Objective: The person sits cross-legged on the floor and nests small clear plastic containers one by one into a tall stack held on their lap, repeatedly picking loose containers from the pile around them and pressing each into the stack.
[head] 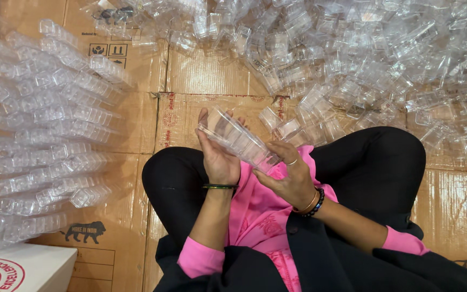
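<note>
Pink sleeves [201,258] and black trousers [385,162] fill the near ground at six o'clock, where a person sits cross-legged on flattened brown cardboard [201,75]. Above the lap the left hand [218,154] and the right hand [290,176] both grasp a short stack of clear plastic containers [239,140] — the left cupping its upper end from behind, the right closed around its lower end. A green bangle [220,186] circles the left wrist, beaded bracelets [312,204] the right. At eight o'clock sits the corner of a white box [22,267]. At nine o'clock lie long nested rows of containers [44,135], side by side. From twelve to three o'clock spreads a loose heap of single containers [363,59] — jumbled, reaching right up to the right knee.
</note>
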The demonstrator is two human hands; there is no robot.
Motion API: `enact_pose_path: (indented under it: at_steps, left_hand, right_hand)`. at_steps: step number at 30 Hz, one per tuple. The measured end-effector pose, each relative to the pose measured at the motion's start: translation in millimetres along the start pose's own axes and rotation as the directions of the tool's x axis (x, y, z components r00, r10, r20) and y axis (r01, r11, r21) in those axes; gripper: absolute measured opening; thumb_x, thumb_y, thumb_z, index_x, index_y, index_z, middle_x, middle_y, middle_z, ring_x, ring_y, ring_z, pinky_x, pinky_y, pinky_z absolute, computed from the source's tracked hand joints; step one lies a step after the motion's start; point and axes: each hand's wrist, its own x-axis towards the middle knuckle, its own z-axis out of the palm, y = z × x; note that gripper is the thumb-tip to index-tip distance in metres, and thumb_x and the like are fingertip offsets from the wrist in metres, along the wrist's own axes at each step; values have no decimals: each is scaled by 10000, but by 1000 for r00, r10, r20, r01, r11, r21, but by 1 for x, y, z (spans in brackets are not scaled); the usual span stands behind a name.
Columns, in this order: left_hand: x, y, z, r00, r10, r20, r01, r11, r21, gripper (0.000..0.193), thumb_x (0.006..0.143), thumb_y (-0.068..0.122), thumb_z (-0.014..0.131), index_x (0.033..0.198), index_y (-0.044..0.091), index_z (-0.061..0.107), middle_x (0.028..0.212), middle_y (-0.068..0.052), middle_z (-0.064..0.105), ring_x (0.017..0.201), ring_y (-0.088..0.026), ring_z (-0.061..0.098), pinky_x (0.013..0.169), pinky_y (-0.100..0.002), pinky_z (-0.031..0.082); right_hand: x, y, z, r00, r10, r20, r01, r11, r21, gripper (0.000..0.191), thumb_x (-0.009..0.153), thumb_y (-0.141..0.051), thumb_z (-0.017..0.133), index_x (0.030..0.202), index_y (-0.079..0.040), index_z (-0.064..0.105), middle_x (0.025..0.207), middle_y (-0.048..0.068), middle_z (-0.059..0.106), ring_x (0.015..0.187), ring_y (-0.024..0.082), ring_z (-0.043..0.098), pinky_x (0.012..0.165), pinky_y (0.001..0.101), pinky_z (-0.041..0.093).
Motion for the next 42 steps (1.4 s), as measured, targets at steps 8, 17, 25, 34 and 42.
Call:
enact_pose_path:
  at_steps: [8, 17, 25, 34, 42]
  left_hand:
    - [-4, -1, -48, 930, -224, 291, 275, 950, -148, 741, 1112, 735, 344, 1536, 130, 405, 1273, -185, 617, 1094, -334, 673, 925, -480, 573]
    - [24, 254, -153, 965, 262, -7, 159, -563, 811, 709, 1019, 580, 508, 1523, 86, 577, 1147, -328, 650, 1030, -467, 651, 856, -523, 524]
    - [99, 215, -218, 743, 142, -654, 274, -956, 104, 561, 966, 561, 595, 1212, 77, 734, 1260, -257, 690, 1130, -426, 679, 964, -514, 533]
    - [146, 197, -206, 776, 130, -617, 246, -963, 107, 418, 836, 442, 661, 1140, 162, 727, 1223, -170, 715, 1098, -373, 690, 925, -516, 542]
    - [194, -15, -127, 843, -508, 179, -522, -689, 502, 368, 720, 335, 719, 1075, 238, 720, 1190, -94, 737, 1070, -326, 700, 891, -517, 549]
  right_hand:
    - [-11, -8, 20, 964, 39, 262, -83, 984, 158, 755, 754, -247, 920, 1330, -10, 494, 1280, 198, 583, 1055, 304, 668, 886, 374, 576]
    - [23, 90, -1, 906, 210, 367, -98, 949, -299, 369, 940, -328, 722, 1206, -87, 638, 1203, 127, 662, 1036, 329, 685, 870, 426, 572]
    - [129, 185, 45, 937, 304, 173, -174, 833, -525, 333, 954, -275, 686, 1225, -90, 634, 1217, 181, 644, 1061, 398, 651, 898, 480, 554]
    - [207, 199, 95, 921, 363, 141, -137, 639, -757, 523, 922, -351, 680, 1336, -60, 550, 1196, 271, 569, 986, 444, 634, 747, 525, 552]
    - [153, 207, 12, 906, 421, -30, -422, 897, -132, 488, 850, -284, 881, 1090, -9, 557, 1042, 142, 609, 902, 235, 679, 754, 349, 617]
